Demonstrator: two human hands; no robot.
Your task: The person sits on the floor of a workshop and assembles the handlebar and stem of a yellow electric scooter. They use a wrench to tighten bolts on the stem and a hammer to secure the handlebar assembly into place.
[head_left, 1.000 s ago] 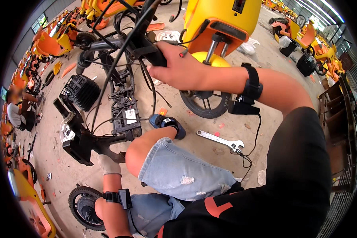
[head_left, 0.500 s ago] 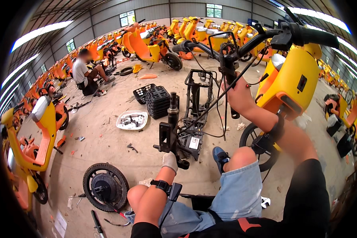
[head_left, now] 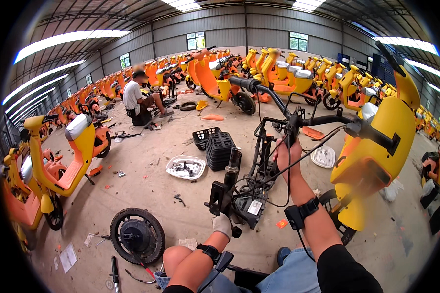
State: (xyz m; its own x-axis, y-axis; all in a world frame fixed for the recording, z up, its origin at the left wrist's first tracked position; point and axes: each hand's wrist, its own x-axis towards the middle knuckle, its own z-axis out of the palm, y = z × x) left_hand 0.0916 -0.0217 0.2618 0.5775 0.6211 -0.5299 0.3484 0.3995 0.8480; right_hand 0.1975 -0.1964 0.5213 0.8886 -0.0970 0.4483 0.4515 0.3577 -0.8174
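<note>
Grip the handlebar (head_left: 294, 120) by its stem (head_left: 291, 133), just below the clamp, with the right hand (head_left: 288, 154) closed around it, holding it above the floor beside the black frame (head_left: 249, 215). Note the gloved left hand (head_left: 222, 225) low on the frame, beneath the boxy black bracket (head_left: 217, 197) and the upright tube (head_left: 231, 172); with fingers mostly hidden, cannot tell whether pinching or merely bracing. Best to steady the frame there, so as not to drag it along the floor. Better to move the bar smoothly than to twist it one-handed, given its width. Watch the cables (head_left: 302, 158) looping toward the frame: leave slack and avoid snagging. Mind the yellow scooter (head_left: 376, 132) near the right grip, too; probably wise to angle away.
</note>
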